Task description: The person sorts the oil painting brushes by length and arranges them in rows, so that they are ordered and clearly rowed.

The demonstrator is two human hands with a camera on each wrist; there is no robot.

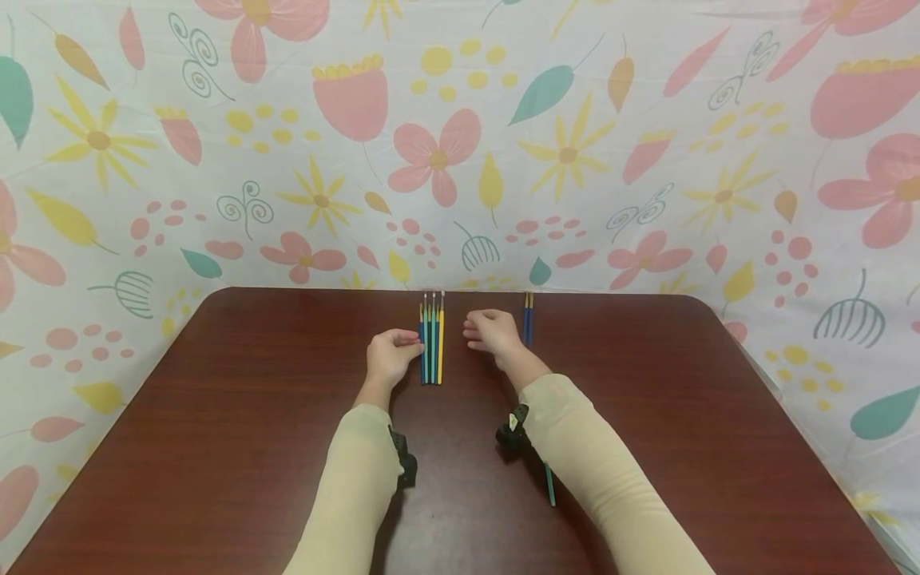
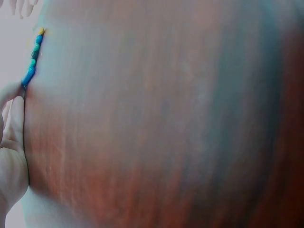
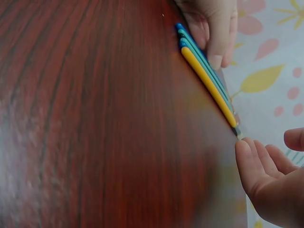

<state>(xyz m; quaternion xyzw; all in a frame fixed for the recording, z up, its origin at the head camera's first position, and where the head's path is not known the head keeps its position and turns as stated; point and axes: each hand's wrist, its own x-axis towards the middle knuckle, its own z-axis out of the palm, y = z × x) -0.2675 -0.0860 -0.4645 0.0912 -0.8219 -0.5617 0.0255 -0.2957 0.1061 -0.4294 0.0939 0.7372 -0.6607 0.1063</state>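
Several thin paintbrushes lie side by side at the back middle of the table, bristles away from me. The yellow paintbrush [image 1: 441, 349] is on the row's right side, teal paintbrushes [image 1: 434, 343] are in the middle, and a dark blue paintbrush [image 1: 422, 371] is at the left edge. My left hand [image 1: 390, 355] touches that blue one from the left with thumb and forefinger. My right hand [image 1: 492, 330] is to the right of the row, fingers loosely bent and holding nothing. In the right wrist view its fingertips overlap the yellow paintbrush's bristle end.
Two blue paintbrushes [image 1: 529, 319] lie at the back, just beyond my right hand. A teal paintbrush [image 1: 550, 483] shows partly from under my right forearm. The dark wooden table [image 1: 237, 399] ends at a flowered cloth [image 1: 438, 160] behind it.
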